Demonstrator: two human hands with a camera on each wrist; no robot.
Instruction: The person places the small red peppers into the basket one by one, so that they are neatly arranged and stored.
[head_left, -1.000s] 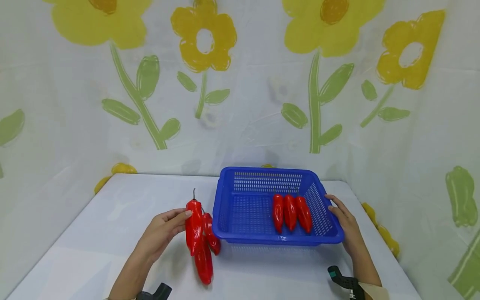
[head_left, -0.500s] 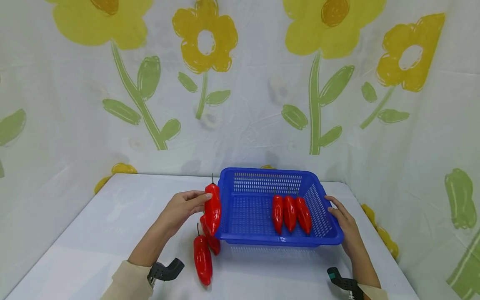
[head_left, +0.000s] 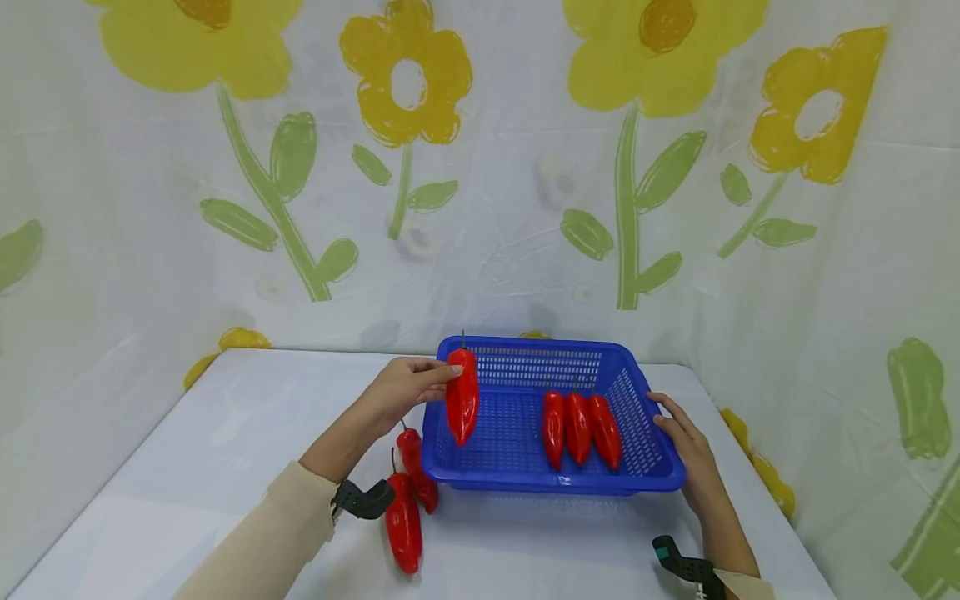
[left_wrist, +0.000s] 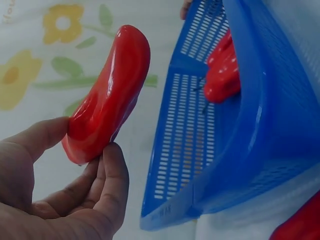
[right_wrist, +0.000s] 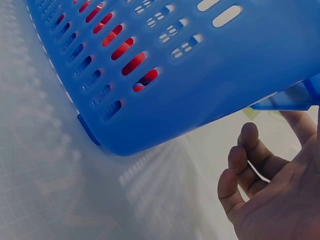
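pinching long glossy red pepper [head_left: 464, 410] up top with left hand [head_left: 397, 388], pretty much upright; blue slotted plastic basket [head_left: 540, 481] just right of hand, right hand [head_left: 696, 462] gripping it

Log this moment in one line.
left hand: holds red pepper near basket; right hand: grips basket; in basket: three peppers; on table: two peppers

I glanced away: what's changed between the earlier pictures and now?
The left hand has carried its red pepper rightward and up in the head view, from left of the blue basket to overlapping its left end. Nothing was released. Unchanged: three peppers in the basket, two peppers on the table, and the right hand at the basket's right rim.
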